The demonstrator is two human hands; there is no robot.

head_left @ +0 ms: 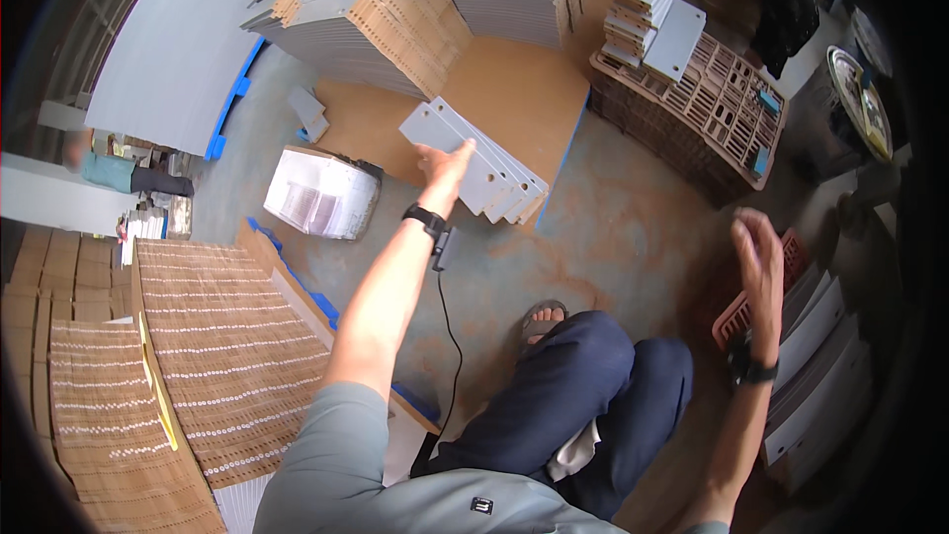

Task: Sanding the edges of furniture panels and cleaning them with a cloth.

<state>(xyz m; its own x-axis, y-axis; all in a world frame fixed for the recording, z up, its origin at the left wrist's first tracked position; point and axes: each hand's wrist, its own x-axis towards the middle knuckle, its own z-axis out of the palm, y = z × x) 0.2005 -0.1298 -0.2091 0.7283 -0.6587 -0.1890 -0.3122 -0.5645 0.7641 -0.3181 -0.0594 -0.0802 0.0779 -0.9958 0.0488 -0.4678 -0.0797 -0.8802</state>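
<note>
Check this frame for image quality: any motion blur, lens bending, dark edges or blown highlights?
Head view: the right hand is smeared by motion blur, while the left hand on the fanned grey boards stays fairly sharp. Fisheye distortion curves the stacked brown card sheets near the rim. The corners fall to black vignette. Daylight is soft, with slight overexposure on the white wrapped bundle.

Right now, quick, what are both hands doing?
Left hand: reaching out, fingers on a fanned stack of grey cards; a real grip cannot be told.
Right hand: open, holding nothing.
</note>
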